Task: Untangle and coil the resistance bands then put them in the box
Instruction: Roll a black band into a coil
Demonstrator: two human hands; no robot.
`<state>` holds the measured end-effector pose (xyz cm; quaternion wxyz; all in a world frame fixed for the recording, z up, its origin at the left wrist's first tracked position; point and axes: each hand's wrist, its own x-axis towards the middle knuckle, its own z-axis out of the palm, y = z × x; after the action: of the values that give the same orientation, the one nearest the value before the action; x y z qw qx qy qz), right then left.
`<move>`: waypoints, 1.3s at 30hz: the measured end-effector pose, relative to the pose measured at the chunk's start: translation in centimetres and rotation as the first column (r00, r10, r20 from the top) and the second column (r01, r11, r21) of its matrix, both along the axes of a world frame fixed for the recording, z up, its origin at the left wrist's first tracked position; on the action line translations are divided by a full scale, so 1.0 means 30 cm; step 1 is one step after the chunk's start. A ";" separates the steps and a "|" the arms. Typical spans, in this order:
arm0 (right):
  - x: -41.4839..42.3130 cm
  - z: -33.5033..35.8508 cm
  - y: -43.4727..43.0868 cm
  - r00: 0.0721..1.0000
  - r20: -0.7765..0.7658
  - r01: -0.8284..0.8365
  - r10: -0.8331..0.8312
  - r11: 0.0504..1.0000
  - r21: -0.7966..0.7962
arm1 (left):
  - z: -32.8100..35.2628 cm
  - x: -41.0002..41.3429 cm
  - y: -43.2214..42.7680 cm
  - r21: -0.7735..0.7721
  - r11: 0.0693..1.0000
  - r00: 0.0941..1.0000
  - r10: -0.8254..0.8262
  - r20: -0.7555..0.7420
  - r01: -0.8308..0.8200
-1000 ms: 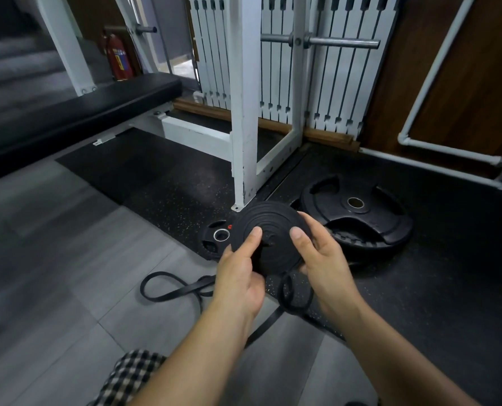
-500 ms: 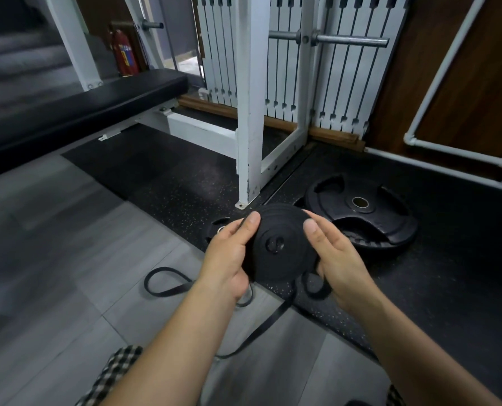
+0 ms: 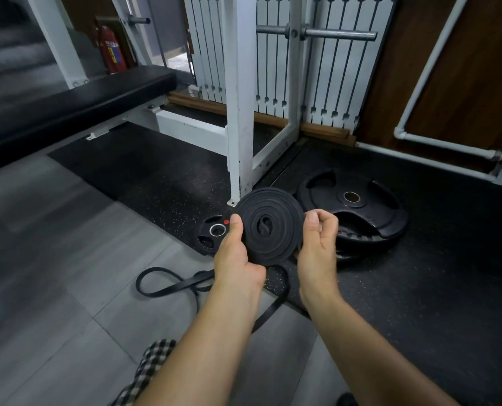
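Observation:
A black resistance band is wound into a flat coil (image 3: 268, 225) that I hold upright in front of me. My left hand (image 3: 238, 256) grips the coil's left edge, thumb on its face. My right hand (image 3: 317, 244) pinches its right edge with curled fingers. The band's loose tail (image 3: 170, 284) hangs from the coil's underside and lies in loops on the grey floor below my hands. No box is in view.
A large black weight plate (image 3: 358, 206) and a small one (image 3: 211, 234) lie on the black rubber mat just beyond the coil. A white rack post (image 3: 239, 112) stands behind them. A black bench (image 3: 77, 104) is at the left. Grey tile floor (image 3: 53, 259) spreads left.
The coil has turned between my hands and taken up more band. My right fingers have curled in at its edge, and the floor loop has shifted slightly.

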<state>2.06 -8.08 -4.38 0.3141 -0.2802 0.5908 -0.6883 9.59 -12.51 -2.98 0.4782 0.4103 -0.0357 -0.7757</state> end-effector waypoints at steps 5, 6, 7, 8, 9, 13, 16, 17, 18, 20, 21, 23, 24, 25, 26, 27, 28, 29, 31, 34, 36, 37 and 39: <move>0.038 -0.037 0.034 0.973 -0.030 -0.225 0.228 0.970 0.097 | 0.002 0.014 -0.003 0.040 0.998 0.999 0.053 0.003 -0.053; 0.043 -0.043 0.046 0.968 -0.019 -0.245 0.249 0.963 0.110 | -0.005 0.009 0.009 0.055 0.997 0.999 0.046 0.022 -0.047; 0.042 -0.050 0.054 0.969 0.006 -0.245 0.246 0.964 0.103 | -0.009 0.001 0.026 0.064 0.997 0.999 0.031 0.036 -0.033; 0.036 -0.051 0.064 0.972 0.036 -0.235 0.232 0.967 0.097 | -0.018 -0.008 0.044 0.064 0.998 0.999 0.013 0.050 -0.016; 0.027 -0.049 0.071 0.973 0.062 -0.229 0.223 0.966 0.115 | -0.023 -0.018 0.064 0.064 0.998 0.998 -0.006 0.059 0.002; -0.032 -0.078 0.107 0.970 0.116 -0.241 0.216 0.924 0.298 | -0.056 -0.041 0.127 0.026 0.996 0.969 -0.094 0.226 0.091; -0.087 -0.085 0.165 0.974 0.107 -0.227 0.201 0.888 0.399 | -0.116 -0.030 0.171 0.012 0.949 0.853 -0.288 0.435 0.315; -0.104 -0.081 0.190 0.976 0.088 -0.219 0.201 0.876 0.430 | -0.141 -0.018 0.190 0.025 0.903 0.779 -0.384 0.495 0.429; -0.120 -0.082 0.216 0.976 0.063 -0.215 0.210 0.859 0.465 | -0.168 -0.005 0.210 0.048 0.839 0.692 -0.479 0.540 0.542; -0.144 -0.102 0.272 0.970 0.030 -0.221 0.242 0.819 0.529 | -0.217 0.025 0.259 0.103 0.693 0.519 -0.622 0.587 0.714; -0.147 -0.120 0.300 0.963 0.030 -0.237 0.267 0.794 0.559 | -0.242 0.038 0.289 0.139 0.632 0.446 -0.669 0.595 0.762; -0.137 -0.168 0.351 0.948 0.049 -0.281 0.314 0.756 0.592 | -0.286 0.065 0.354 0.215 0.562 0.352 -0.726 0.591 0.799; -0.127 -0.199 0.369 0.943 0.065 -0.299 0.328 0.741 0.601 | -0.307 0.079 0.379 0.247 0.554 0.332 -0.738 0.587 0.795; -0.113 -0.231 0.383 0.942 0.090 -0.308 0.322 0.730 0.610 | -0.325 0.090 0.397 0.272 0.559 0.322 -0.740 0.591 0.783; -0.097 -0.273 0.392 0.947 0.127 -0.308 0.295 0.723 0.619 | -0.339 0.100 0.404 0.291 0.571 0.315 -0.732 0.604 0.768; -0.077 -0.319 0.395 0.953 0.165 -0.301 0.255 0.720 0.625 | -0.356 0.110 0.400 0.295 0.592 0.315 -0.712 0.628 0.750; -0.053 -0.370 0.393 0.956 0.199 -0.294 0.216 0.715 0.634 | -0.371 0.117 0.389 0.285 0.621 0.320 -0.679 0.660 0.730; -0.028 -0.421 0.389 0.958 0.234 -0.279 0.164 0.720 0.635 | -0.389 0.124 0.375 0.275 0.650 0.320 -0.643 0.696 0.709; 0.023 -0.509 0.372 0.955 0.296 -0.225 0.038 0.743 0.631 | -0.431 0.130 0.352 0.290 0.683 0.301 -0.607 0.735 0.670; 0.038 -0.598 0.354 0.940 0.335 -0.176 -0.068 0.745 0.643 | -0.524 0.125 0.362 0.388 0.683 0.330 -0.674 0.660 0.619; -0.001 -0.653 0.345 0.935 0.344 -0.170 -0.091 0.735 0.656 | -0.599 0.103 0.374 0.433 0.679 0.379 -0.709 0.594 0.592; -0.025 -0.679 0.343 0.932 0.347 -0.162 -0.104 0.738 0.655 | -0.631 0.085 0.377 0.445 0.678 0.386 -0.715 0.582 0.585; -0.076 -0.757 0.327 0.923 0.357 -0.141 -0.142 0.739 0.659 | -0.699 0.039 0.370 0.433 0.685 0.400 -0.709 0.581 0.586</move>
<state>-0.22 1.73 -27.09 0.5033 -0.0069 0.7257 -0.4690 10.76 -1.42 -23.94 0.0502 0.6653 -0.3117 -0.6765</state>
